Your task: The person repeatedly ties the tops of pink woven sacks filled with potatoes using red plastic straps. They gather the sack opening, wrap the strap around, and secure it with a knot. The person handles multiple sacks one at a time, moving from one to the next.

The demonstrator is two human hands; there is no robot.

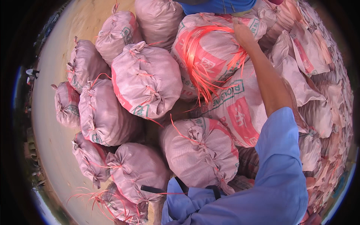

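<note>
My right hand (241, 31) is stretched forward, its fingers closed on a bundle of red plastic twine strands (191, 53). The strands arc left and hang over a full woven sack (180, 42) with red and green print. A thin, pale, needle-like rod (219, 31) points left from the same hand. At the bottom edge, a small part of my left hand (121, 222) shows beside a sack with loose red twine (112, 202); its grip is hidden. Just in front of my body stands a full sack (197, 149), its gathered mouth stitched with red twine.
Several stuffed, tied sacks stand close together ahead and left, one (146, 78) in the middle. A printed sack (236, 109) lies under my right forearm. Many more sacks (309, 56) are piled right. Another person in blue clothing (219, 6) is at the top edge.
</note>
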